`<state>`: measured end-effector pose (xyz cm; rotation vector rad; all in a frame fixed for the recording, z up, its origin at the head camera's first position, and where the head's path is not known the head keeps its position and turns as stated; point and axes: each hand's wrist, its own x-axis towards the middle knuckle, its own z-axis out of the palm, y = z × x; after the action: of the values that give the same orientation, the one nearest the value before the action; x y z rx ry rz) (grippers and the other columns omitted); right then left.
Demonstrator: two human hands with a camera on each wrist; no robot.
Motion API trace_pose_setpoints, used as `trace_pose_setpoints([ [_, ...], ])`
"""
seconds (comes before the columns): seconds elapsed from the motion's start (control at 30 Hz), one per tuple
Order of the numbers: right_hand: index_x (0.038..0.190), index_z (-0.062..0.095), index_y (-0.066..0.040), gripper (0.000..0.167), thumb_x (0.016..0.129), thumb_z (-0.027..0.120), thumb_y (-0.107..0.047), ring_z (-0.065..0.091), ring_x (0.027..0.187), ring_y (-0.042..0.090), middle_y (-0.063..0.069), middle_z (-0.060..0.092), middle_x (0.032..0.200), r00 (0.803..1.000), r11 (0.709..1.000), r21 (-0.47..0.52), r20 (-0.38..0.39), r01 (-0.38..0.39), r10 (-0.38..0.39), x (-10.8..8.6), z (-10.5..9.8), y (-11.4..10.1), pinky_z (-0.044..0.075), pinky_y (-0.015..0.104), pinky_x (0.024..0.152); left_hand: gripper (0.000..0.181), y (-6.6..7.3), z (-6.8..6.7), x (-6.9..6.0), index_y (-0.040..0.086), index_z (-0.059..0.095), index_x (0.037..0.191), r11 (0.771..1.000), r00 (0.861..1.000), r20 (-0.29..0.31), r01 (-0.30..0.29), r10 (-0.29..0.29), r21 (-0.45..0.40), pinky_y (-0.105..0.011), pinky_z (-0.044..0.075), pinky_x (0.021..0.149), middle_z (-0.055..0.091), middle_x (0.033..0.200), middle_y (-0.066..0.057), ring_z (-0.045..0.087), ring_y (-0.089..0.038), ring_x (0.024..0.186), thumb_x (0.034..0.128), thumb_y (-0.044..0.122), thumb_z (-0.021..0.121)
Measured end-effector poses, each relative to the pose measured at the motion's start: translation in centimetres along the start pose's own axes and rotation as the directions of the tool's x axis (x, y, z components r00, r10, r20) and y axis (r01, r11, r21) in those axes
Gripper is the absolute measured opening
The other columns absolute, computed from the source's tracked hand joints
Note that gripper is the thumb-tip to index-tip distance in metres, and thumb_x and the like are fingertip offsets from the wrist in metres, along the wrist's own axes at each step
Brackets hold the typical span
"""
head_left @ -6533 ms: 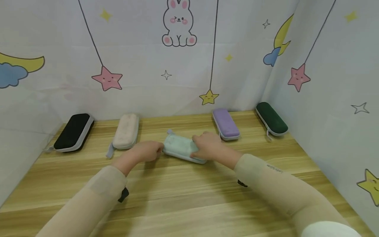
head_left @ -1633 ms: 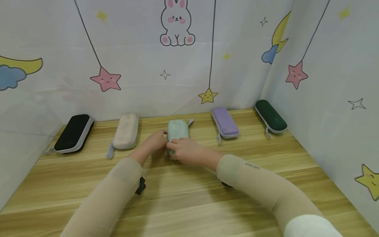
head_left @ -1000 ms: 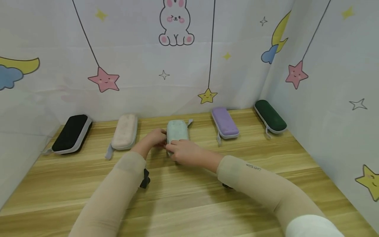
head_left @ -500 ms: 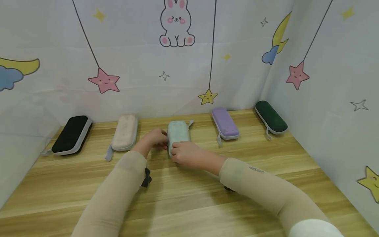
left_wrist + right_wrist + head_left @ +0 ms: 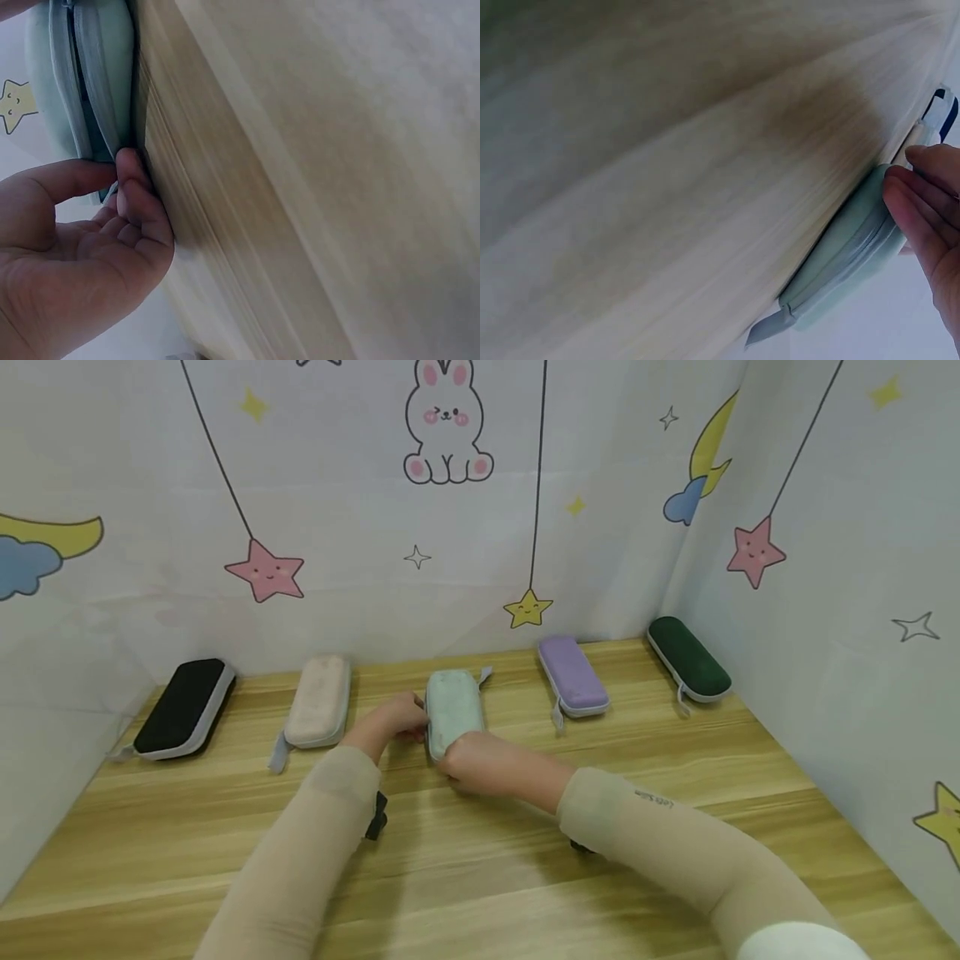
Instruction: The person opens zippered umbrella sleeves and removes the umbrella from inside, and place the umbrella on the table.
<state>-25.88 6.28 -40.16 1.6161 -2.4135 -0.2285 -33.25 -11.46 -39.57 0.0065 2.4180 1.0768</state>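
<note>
A mint-green zippered glasses case [image 5: 454,706] lies lengthwise on the wooden table between both hands. My left hand [image 5: 401,717] is at its left side; in the left wrist view, thumb and forefinger of that left hand [image 5: 90,225] pinch the case's edge at the end of the zip seam [image 5: 81,75]. A dark gap shows between the two zip tapes. My right hand [image 5: 491,764] has its fingers curled at the near end. In the right wrist view its fingertips [image 5: 897,180] hold that end, and a grey loop tab [image 5: 769,328] hangs off the far end. What lies under the right fingers is hidden.
On the left lie a black case [image 5: 187,708] and a cream case [image 5: 319,700] with a grey loop. A purple case [image 5: 573,677] and a dark green case [image 5: 688,660] lie to the right. A printed curtain [image 5: 360,510] stands behind the table.
The mint case was turned from slanting to lengthwise. Just now my right fingers moved off its top and curled at the near end. My left hand has stayed at the left side.
</note>
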Motion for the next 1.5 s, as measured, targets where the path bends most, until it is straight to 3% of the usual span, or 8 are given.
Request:
trace_pose_setpoints([
  [0.3,0.074,0.068,-0.015,0.013,0.087,0.069,-0.013,0.061,0.062,0.009,-0.005,0.066,0.071,0.999,1.000,0.023,0.048,-0.013,0.011,-0.4,-0.1,-0.3,0.050,0.023,0.059,0.048,-0.7,0.1,0.1,-0.013,0.038,0.132,1.000,1.000,0.005,-0.007,0.007,-0.007,-0.025,0.050,0.064,0.055,0.086,-0.011,0.055,-0.014,0.065,0.0860,-0.004,0.047],
  [0.47,0.079,0.071,-0.015,0.009,0.087,0.070,-0.011,0.065,0.070,0.008,-0.006,0.069,0.077,0.998,0.998,0.039,0.046,-0.046,0.044,-0.6,-0.1,-0.5,0.051,0.021,0.063,0.074,-0.5,0.3,-0.2,-0.002,0.019,0.151,0.996,1.000,-0.006,-0.004,0.003,-0.084,-0.025,0.050,0.059,0.055,0.076,-0.008,0.053,-0.013,0.057,0.0836,-0.007,0.048],
  [0.6,0.083,0.071,-0.014,0.005,0.087,0.072,-0.012,0.066,0.072,0.007,-0.005,0.070,0.079,0.996,0.995,0.052,0.050,-0.081,0.079,-0.7,-0.2,-0.4,0.051,0.020,0.063,0.089,-0.2,0.2,0.0,0.009,0.002,0.157,0.992,1.000,0.002,-0.017,0.017,-0.129,-0.024,0.049,0.055,0.051,0.064,-0.004,0.050,-0.011,0.051,0.0832,-0.010,0.048],
  [0.8,0.087,0.069,-0.011,0.004,0.088,0.073,-0.014,0.067,0.074,0.010,-0.002,0.070,0.080,0.995,0.994,0.072,0.054,-0.085,0.081,-0.9,-0.2,-0.5,0.051,0.021,0.062,0.087,-0.5,0.4,0.2,0.012,0.006,0.157,0.985,0.999,0.029,-0.012,0.018,-0.172,-0.026,0.049,0.058,0.050,0.063,-0.004,0.050,-0.012,0.053,0.0846,-0.011,0.047],
  [0.93,0.087,0.069,-0.011,0.002,0.089,0.070,-0.010,0.067,0.073,0.009,-0.001,0.070,0.080,0.996,0.993,0.080,0.047,-0.085,0.081,-0.9,-0.1,-0.7,0.051,0.021,0.061,0.088,-0.4,0.3,-0.3,0.013,0.003,0.158,0.979,0.997,0.064,-0.023,0.036,-0.202,-0.026,0.048,0.057,0.050,0.063,-0.003,0.048,-0.012,0.052,0.0854,-0.009,0.048],
  [1.1,0.088,0.069,-0.011,0.004,0.090,0.068,-0.008,0.067,0.074,0.010,0.000,0.071,0.081,0.993,0.988,0.108,0.050,-0.108,0.103,-0.9,-0.2,-0.8,0.051,0.020,0.061,0.094,-0.6,0.0,-0.5,0.014,-0.002,0.157,0.982,0.994,0.099,-0.033,0.052,-0.187,-0.026,0.046,0.058,0.049,0.063,-0.003,0.047,-0.012,0.054,0.0848,-0.006,0.054],
  [1.33,0.091,0.067,-0.010,0.003,0.090,0.068,-0.007,0.068,0.075,0.014,0.002,0.071,0.081,0.985,0.977,0.136,0.076,-0.162,0.153,-1.2,-0.3,-0.7,0.052,0.024,0.062,0.095,-0.5,0.4,0.0,0.011,-0.002,0.157,0.989,0.992,0.087,-0.084,0.094,-0.119,-0.029,0.046,0.061,0.058,0.102,-0.015,0.051,-0.015,0.058,0.0809,-0.007,0.052],
  [1.5,0.085,0.064,-0.010,0.007,0.088,0.068,-0.005,0.067,0.071,0.016,0.002,0.069,0.076,0.981,0.970,0.160,0.079,-0.186,0.175,-1.8,-0.5,-0.3,0.052,0.028,0.062,0.096,0.0,0.3,0.1,0.013,0.000,0.157,0.990,0.997,0.062,-0.045,0.054,-0.135,-0.029,0.046,0.060,0.056,0.074,-0.007,0.049,-0.014,0.056,0.0779,-0.011,0.047],
])
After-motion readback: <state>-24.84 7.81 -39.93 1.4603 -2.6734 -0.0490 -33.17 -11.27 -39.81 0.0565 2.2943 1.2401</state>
